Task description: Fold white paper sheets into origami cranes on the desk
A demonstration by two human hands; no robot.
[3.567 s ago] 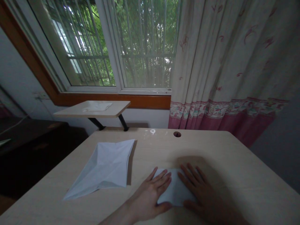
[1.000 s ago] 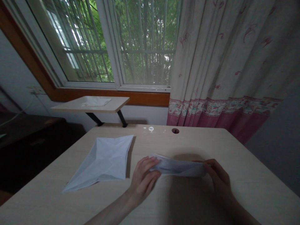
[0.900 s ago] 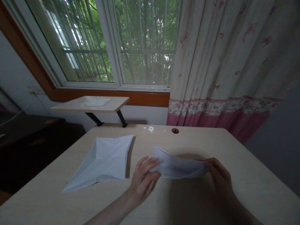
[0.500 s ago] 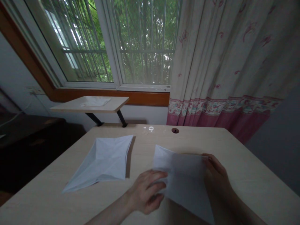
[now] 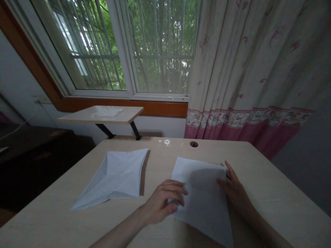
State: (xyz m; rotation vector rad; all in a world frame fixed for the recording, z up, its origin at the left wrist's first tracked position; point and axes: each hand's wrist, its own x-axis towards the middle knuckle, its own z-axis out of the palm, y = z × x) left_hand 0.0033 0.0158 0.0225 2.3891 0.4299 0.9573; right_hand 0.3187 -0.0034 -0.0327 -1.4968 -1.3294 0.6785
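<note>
A white paper sheet lies unfolded and flat on the light wooden table in front of me. My left hand has its fingers curled round the sheet's left edge, with the thumb underneath near the table. My right hand lies along the sheet's right edge, fingers stretched toward the far right corner and thumb resting on top of the paper. To the left, apart from both hands, a second white paper lies folded into a pointed shape.
A small round cable hole sits near the table's far edge. Behind it stand a small raised shelf with a white item, a barred window and a patterned curtain. Dark furniture stands at the left.
The folded sheet that both hands pressed flat was lifted, opened out and laid down as a larger sheet. My right hand went from gripping its corner to lying stretched along its edge.
</note>
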